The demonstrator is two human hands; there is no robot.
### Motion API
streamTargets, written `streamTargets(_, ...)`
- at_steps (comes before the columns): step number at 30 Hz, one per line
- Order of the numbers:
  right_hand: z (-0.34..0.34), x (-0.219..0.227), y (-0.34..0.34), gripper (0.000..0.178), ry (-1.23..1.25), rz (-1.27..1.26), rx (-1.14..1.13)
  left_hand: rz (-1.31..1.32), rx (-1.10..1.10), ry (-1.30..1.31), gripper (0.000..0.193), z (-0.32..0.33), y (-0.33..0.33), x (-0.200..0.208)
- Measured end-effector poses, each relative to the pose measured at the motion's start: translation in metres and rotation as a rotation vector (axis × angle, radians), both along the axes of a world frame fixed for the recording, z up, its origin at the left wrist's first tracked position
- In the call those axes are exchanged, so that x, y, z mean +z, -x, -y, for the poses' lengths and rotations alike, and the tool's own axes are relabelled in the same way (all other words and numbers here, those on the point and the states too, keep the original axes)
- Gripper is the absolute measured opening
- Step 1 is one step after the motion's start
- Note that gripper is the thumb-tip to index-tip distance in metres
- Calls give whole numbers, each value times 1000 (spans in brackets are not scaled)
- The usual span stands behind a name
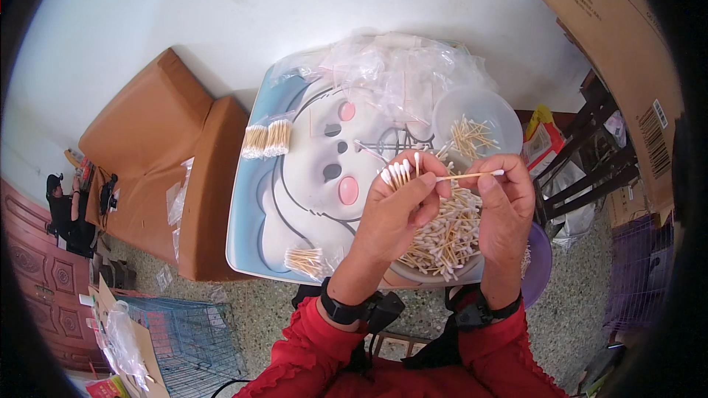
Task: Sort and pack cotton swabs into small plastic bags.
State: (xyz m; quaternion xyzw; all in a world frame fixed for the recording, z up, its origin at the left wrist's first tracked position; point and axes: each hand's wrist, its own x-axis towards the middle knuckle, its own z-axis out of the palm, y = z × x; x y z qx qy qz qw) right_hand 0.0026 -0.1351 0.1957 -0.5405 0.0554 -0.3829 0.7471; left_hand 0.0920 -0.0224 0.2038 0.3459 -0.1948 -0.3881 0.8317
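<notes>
My left hand (402, 210) is closed round a small bunch of cotton swabs (397, 174), their white tips standing out above the fingers. Between the fingertips of my right hand (507, 203) is a single cotton swab (472, 175), held level, one end reaching toward the left hand. Below both hands a round bowl (424, 277) is heaped with loose cotton swabs (446, 239). Behind the right hand stands a clear plastic tub (509, 119) with a few swabs (472, 136) in it. Packed bundles of swabs (267, 138) lie at the table's left, and another bagged bundle (304, 259) lies near its front edge.
The small table (247, 210) has a cartoon face top. Clear plastic bags (383, 66) cover its far side. A purple basin (542, 265) stands at the right, a brown sofa (147, 184) at the left, a wire cage (184, 339) lower left. Cardboard boxes (619, 51) rise at the right.
</notes>
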Motion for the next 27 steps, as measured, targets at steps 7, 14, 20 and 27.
streamTargets(7,-4,1,0,11,118,-17,14,43,46,-49,12,4,4,0)
streamTargets(14,-7,2,-1,11,92,-11,26,186,72,-151,6,2,2,2)
streamTargets(20,-7,-1,-3,11,160,-39,2,297,137,-199,6,1,3,3)
streamTargets(27,-7,0,-2,12,21,-30,40,69,35,-76,11,-3,3,8)
